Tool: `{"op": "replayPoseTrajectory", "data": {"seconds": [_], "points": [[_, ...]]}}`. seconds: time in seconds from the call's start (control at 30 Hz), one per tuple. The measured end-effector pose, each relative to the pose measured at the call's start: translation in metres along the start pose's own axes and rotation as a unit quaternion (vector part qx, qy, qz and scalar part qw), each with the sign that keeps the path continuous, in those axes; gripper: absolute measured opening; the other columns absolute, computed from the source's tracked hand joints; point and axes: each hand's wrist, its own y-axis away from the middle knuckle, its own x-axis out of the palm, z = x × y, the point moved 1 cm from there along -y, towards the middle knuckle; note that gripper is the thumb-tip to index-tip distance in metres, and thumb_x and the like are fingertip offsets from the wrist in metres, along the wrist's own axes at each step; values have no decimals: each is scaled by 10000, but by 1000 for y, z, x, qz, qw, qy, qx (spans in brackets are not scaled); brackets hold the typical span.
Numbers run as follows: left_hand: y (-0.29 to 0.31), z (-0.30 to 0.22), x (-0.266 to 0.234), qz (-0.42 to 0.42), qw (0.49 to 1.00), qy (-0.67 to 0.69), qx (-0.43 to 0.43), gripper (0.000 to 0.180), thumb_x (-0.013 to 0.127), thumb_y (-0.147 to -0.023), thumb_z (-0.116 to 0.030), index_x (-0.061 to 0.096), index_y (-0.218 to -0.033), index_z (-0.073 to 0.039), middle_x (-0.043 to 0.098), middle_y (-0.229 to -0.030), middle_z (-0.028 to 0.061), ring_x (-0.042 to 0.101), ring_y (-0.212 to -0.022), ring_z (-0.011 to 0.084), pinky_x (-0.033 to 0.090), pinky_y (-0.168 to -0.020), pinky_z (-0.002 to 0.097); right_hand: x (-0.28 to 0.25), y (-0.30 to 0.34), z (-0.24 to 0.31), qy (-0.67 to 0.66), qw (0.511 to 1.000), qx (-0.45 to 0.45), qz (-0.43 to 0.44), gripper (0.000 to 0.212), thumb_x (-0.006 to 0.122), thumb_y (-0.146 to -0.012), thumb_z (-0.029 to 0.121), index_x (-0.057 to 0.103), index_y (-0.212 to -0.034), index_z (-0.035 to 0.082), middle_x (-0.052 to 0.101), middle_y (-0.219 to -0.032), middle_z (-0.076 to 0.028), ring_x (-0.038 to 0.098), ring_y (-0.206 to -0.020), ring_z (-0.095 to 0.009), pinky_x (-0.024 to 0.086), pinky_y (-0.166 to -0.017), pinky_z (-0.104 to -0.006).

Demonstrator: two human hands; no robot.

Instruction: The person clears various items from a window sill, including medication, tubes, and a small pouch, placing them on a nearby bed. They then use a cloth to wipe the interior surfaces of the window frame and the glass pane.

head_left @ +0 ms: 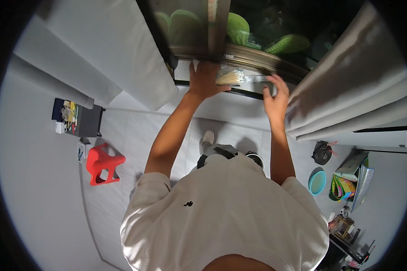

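Observation:
My left hand (205,80) lies over the window sill (182,71), thumb stretched out from the rest of the hand. Against its thumb side is a bundle of thin pale sticks with white tips (230,77), which look like cotton swabs. The hand covers one end of the bundle, so I cannot see whether it touches them. A clear, shiny strip-like thing (256,78) sits between the bundle and my right hand (277,94). The right hand hovers at the sill's right end, fingers curved and thumb apart, with nothing visible in it.
Grey curtains (117,49) hang on both sides of the window. Green slippers (238,28) show behind the glass. A red stool (103,165) stands at left by a dark cabinet (87,121). At right are a blue basin (317,182) and a black bag (322,153).

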Motion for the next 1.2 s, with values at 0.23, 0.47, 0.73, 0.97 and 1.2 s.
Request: {"op": "replayPoseTrajectory", "data": {"seconds": [0.23,0.47,0.73,0.97,1.2], "points": [[-1,5,2,-20,1000,5,21,783,816,-542,-638,652,-1123,-139,562,-1126,73,541,-1099,293,352,-920,597,86,-60,2,47,984,-102,139,228,646,-846,109,707,-1064,82,688,-1044,-118,614,-998,-347,489,-895,-398],[-2,12,6,-47,997,45,45,775,819,-556,-613,663,-1154,-146,531,-1189,94,502,-1123,294,348,-940,575,123,-68,-1,195,943,-158,219,364,575,-900,229,656,-1255,216,679,-1119,-133,628,-1026,-338,474,-925,-461],[-14,26,9,-2,993,100,64,694,801,-604,-590,678,-1124,-148,525,-1073,75,490,-1038,267,371,-884,512,45,-68,-16,58,971,-50,227,239,610,-785,5,694,-1005,45,671,-1006,-121,612,-959,-329,494,-868,-394],[-15,35,11,3,989,99,113,571,777,-686,-547,705,-1071,-133,533,-1004,57,503,-984,244,341,-827,452,12,-27,-60,132,961,-25,244,443,659,-784,-5,644,-1221,72,628,-1210,-149,568,-1163,-353,449,-1008,-396],[-20,41,8,-6,987,79,140,506,746,-676,-555,676,-978,-155,550,-989,39,502,-960,239,366,-793,462,26,-33,-49,148,957,5,248,286,705,-780,108,668,-1053,32,630,-1046,-202,602,-997,-377,497,-857,-438]]}}
